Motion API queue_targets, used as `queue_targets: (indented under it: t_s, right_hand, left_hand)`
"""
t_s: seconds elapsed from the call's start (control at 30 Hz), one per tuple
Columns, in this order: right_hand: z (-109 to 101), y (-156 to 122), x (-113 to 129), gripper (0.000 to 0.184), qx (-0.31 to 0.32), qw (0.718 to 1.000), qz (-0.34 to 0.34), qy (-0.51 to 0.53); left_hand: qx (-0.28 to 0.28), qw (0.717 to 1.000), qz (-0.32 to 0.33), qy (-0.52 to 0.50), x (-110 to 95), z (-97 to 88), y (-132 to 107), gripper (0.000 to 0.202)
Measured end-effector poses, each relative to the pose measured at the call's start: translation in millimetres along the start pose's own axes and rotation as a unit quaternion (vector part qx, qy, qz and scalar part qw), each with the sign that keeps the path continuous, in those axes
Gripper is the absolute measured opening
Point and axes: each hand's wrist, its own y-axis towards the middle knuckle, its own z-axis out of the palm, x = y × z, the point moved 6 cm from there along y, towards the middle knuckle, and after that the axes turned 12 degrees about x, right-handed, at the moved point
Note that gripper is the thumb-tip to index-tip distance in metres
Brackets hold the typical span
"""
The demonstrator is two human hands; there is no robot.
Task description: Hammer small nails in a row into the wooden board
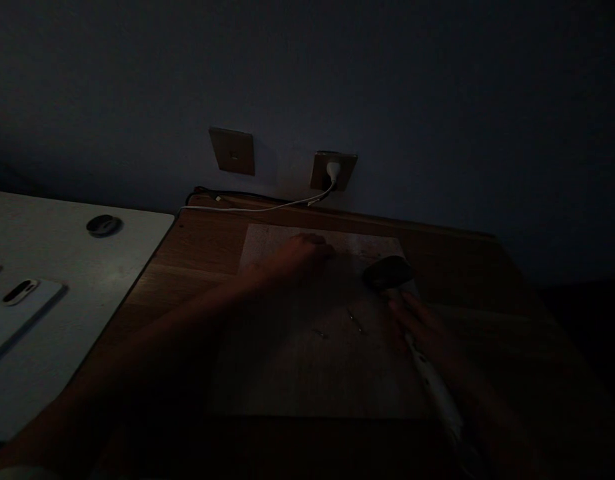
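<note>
My right hand (420,323) is closed around the pale handle (437,387) of a long tool with a dark rounded head (388,272). The dim light hides what kind of tool it is. Its head is over the right side of a pale, flat sheet or board (287,373). My left hand (307,250) is at the far part of that sheet with its fingers curled; anything between them is too dark to make out. Two small, thin metal pieces lie on the sheet between my hands, a longer one (356,321) and a shorter one (320,333).
The sheet rests on a wooden table (187,287) against a wall. A white plug (333,171) sits in the wall socket, its cable running left along the table's back edge. At left, a white surface (117,267) carries a dark round object (103,225) and a phone (27,307).
</note>
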Motion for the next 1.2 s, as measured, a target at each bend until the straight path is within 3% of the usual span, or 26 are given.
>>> queue_targets:
  t_s: [0.1, 0.2, 0.37, 0.5, 0.73, 0.93, 1.2]
  right_hand:
    - [0.3, 0.7, -0.4, 0.054, -0.013, 1.0, 0.007, -0.005]
    - [0.1, 1.0, 0.4, 0.054, -0.015, 1.0, 0.005, -0.012]
    - [2.9, -0.3, -0.3, 0.05, 0.013, 1.0, 0.002, 0.0]
    - [8.0, -3.7, 7.5, 0.049, -0.006, 1.0, -0.008, 0.001]
    - [25.5, 9.7, 54.8, 0.048, 0.017, 0.998, -0.055, -0.006]
    - [48.9, 36.4, 92.2, 0.044, 0.062, 0.992, -0.11, -0.007]
    - [62.3, 50.3, 98.0, 0.041, 0.078, 0.988, -0.112, -0.066]
  left_hand:
    - [-0.055, 0.991, -0.074, -0.1, 31.9, -0.3, -3.7, 0.026]
    - [-0.083, 0.983, -0.089, -0.138, 43.1, 6.4, -3.8, 0.028]
    - [-0.095, 0.981, -0.083, -0.145, 44.0, 11.8, -4.2, 0.029]
    - [-0.088, 0.984, -0.083, -0.133, 43.2, 11.6, -4.4, 0.026]
    - [-0.085, 0.978, -0.074, -0.175, 46.5, 14.6, -0.1, 0.023]
    - [-0.101, 0.968, -0.091, -0.21, 50.3, 16.9, -3.2, 0.049]
    - [-0.108, 0.96, -0.092, -0.24, 48.2, 14.7, -1.5, 0.04]
